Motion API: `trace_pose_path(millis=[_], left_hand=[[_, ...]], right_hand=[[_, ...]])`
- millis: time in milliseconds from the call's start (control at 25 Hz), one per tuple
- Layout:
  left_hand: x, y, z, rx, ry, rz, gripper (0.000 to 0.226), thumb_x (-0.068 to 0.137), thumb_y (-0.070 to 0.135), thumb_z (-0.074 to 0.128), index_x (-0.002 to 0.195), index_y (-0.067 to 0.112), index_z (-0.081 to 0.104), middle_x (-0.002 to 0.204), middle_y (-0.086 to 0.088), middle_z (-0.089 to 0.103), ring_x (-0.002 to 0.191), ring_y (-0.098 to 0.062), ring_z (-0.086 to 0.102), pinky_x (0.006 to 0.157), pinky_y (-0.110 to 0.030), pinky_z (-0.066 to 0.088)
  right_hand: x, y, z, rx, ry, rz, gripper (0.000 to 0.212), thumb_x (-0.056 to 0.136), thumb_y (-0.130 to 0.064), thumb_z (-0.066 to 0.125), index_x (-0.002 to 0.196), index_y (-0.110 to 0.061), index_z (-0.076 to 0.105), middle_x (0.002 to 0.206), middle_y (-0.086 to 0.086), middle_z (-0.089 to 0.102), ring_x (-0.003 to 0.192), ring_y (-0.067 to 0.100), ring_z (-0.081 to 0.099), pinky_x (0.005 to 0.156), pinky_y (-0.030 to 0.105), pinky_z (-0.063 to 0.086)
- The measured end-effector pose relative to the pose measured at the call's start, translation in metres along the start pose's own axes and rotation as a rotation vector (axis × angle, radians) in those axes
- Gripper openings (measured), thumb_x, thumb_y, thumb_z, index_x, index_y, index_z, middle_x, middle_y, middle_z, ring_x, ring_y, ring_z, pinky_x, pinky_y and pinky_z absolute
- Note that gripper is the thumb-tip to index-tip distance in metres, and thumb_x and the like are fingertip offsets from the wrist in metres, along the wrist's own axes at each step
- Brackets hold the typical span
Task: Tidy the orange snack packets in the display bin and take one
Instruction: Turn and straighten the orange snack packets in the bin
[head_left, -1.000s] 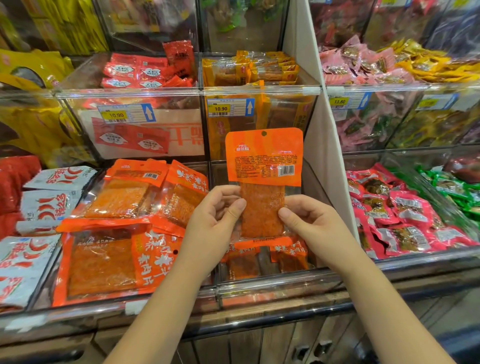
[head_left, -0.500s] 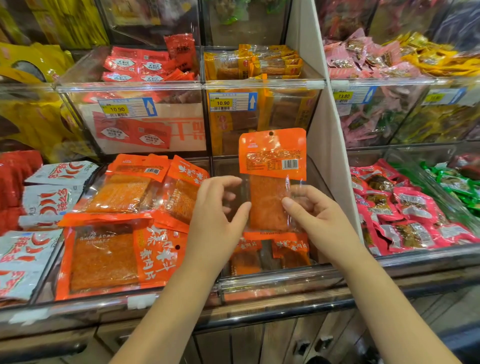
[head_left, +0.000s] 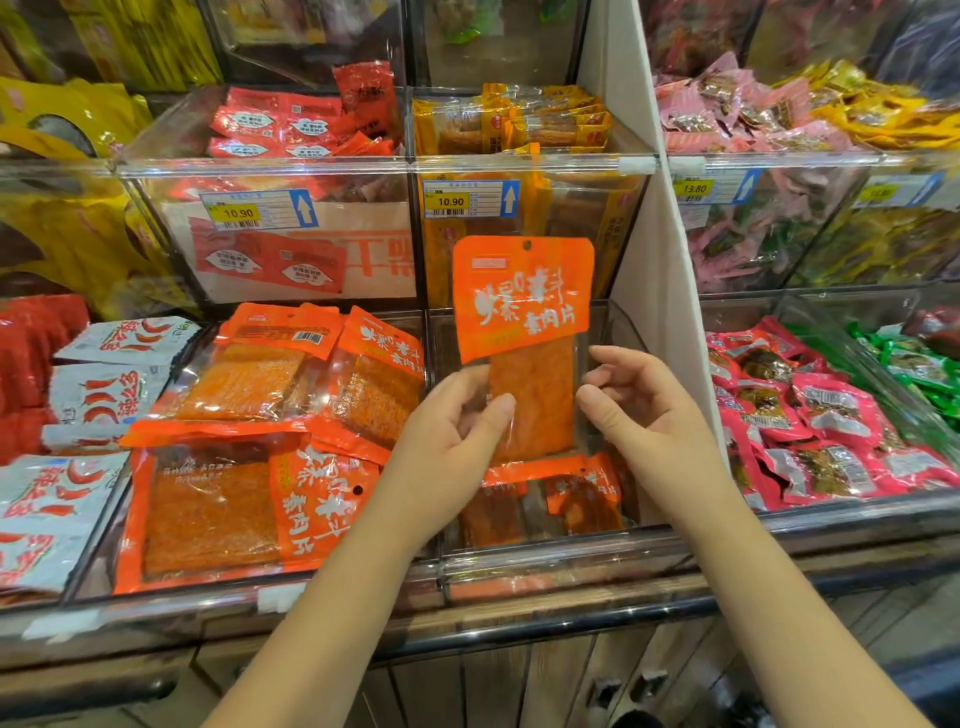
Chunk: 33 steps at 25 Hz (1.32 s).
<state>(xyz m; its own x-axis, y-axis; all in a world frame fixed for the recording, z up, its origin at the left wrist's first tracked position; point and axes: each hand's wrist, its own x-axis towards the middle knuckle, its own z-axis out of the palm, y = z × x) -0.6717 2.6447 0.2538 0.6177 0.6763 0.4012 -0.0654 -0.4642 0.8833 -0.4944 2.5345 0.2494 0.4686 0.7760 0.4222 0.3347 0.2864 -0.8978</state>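
Held packet: one orange snack packet (head_left: 524, 312) is upright in the air, directly above the display bin (head_left: 561, 558) and lifted clear of its contents.
Change: a second ago the packet's back, with its barcode, faced the camera. Now the printed front with the large white characters faces out, so it has been turned round.
Left hand: the left hand (head_left: 457, 431) pinches the packet's lower left corner, thumb on the front and fingers behind.
Right hand: the right hand (head_left: 639, 410) sits at the packet's right edge, above the display bin's right side, with its fingers loosely curved. The thumb tip is at the edge, but I cannot tell whether it grips or only touches.
Remaining packets: a few small orange packets (head_left: 550, 499) lie low inside the display bin, overlapping and not squared up.
Neighbours: larger orange packets (head_left: 218, 499) fill the compartment just left of the display bin.
Meaning: one packet looks chosen and checked on both faces, so the taking seems nearly done. The stock in the bin still looks untidy.
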Motion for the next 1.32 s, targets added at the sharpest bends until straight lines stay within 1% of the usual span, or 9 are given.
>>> trace_pose_path(millis=[80,200,360,600,840,1000,1160,1240,1320], left_hand=[[0.000,0.002,-0.001,-0.158,-0.009,-0.042,0.024,0.101,0.022,0.058,0.121,0.035,0.060,0.113,0.014,0.073,0.106,-0.004,0.069,0.088,-0.024,0.056],[0.001,0.000,0.000,-0.193,0.031,-0.064,0.022,0.098,0.025,0.060,0.119,0.032,0.062,0.110,0.009,0.075,0.105,-0.012,0.072,0.090,-0.036,0.059],[0.000,0.002,0.000,-0.153,0.100,-0.054,0.021,0.103,0.018,0.055,0.113,0.036,0.063,0.106,0.017,0.074,0.100,-0.003,0.070,0.083,-0.028,0.060],[-0.001,0.001,0.000,-0.143,0.115,-0.058,0.021,0.103,0.016,0.056,0.114,0.033,0.063,0.104,0.017,0.073,0.094,-0.004,0.071,0.072,-0.030,0.062],[0.000,0.003,0.001,-0.141,0.112,-0.095,0.021,0.101,0.013,0.059,0.112,0.031,0.062,0.093,0.026,0.071,0.085,0.003,0.069,0.063,-0.022,0.057],[0.000,0.004,0.001,-0.138,0.128,-0.095,0.023,0.100,0.014,0.061,0.112,0.034,0.060,0.093,0.022,0.072,0.085,0.001,0.069,0.064,-0.024,0.060],[-0.002,0.003,0.000,-0.145,0.120,-0.096,0.023,0.100,0.016,0.062,0.116,0.033,0.059,0.093,0.018,0.072,0.088,-0.004,0.071,0.066,-0.026,0.059],[-0.002,0.004,0.001,-0.099,0.094,-0.077,0.030,0.100,0.018,0.062,0.122,0.036,0.055,0.099,0.017,0.071,0.093,-0.006,0.071,0.070,-0.027,0.060],[-0.004,0.004,0.002,0.009,0.097,-0.028,0.042,0.099,0.019,0.064,0.132,0.039,0.048,0.115,0.018,0.064,0.102,-0.002,0.068,0.081,-0.024,0.060]], right_hand=[[-0.001,0.002,0.001,0.036,-0.073,0.020,0.033,0.087,-0.036,0.069,0.119,-0.031,0.068,0.102,-0.002,0.071,0.099,0.018,0.068,0.086,0.033,0.059],[-0.004,0.000,0.001,0.018,-0.098,0.006,0.020,0.088,-0.036,0.068,0.108,-0.035,0.072,0.098,0.005,0.072,0.099,0.029,0.069,0.087,0.041,0.061],[-0.006,-0.005,0.001,0.032,-0.088,0.013,0.017,0.088,-0.035,0.068,0.104,-0.038,0.073,0.092,0.000,0.073,0.090,0.019,0.070,0.081,0.034,0.061],[-0.007,-0.006,-0.001,0.032,-0.088,0.033,0.021,0.088,-0.035,0.067,0.109,-0.031,0.072,0.092,0.004,0.072,0.094,0.028,0.069,0.084,0.040,0.062],[-0.008,-0.010,0.000,0.042,-0.078,0.048,0.026,0.087,-0.034,0.066,0.111,-0.026,0.071,0.082,-0.012,0.070,0.073,0.001,0.063,0.069,0.020,0.055],[-0.008,-0.010,0.001,0.078,-0.086,0.060,0.028,0.088,-0.031,0.066,0.115,-0.023,0.069,0.085,-0.009,0.071,0.076,0.003,0.065,0.070,0.021,0.054],[-0.005,-0.007,0.003,0.138,-0.144,0.082,0.056,0.090,-0.025,0.067,0.143,-0.028,0.048,0.103,0.000,0.074,0.099,0.019,0.073,0.085,0.035,0.061],[-0.003,-0.003,0.004,0.132,-0.160,0.090,0.079,0.091,-0.021,0.069,0.154,-0.043,0.026,0.115,0.004,0.071,0.103,0.029,0.073,0.087,0.042,0.061],[-0.003,-0.002,0.003,0.104,-0.173,0.092,0.085,0.094,-0.017,0.067,0.151,-0.058,0.018,0.119,0.005,0.069,0.105,0.033,0.071,0.089,0.047,0.061]])
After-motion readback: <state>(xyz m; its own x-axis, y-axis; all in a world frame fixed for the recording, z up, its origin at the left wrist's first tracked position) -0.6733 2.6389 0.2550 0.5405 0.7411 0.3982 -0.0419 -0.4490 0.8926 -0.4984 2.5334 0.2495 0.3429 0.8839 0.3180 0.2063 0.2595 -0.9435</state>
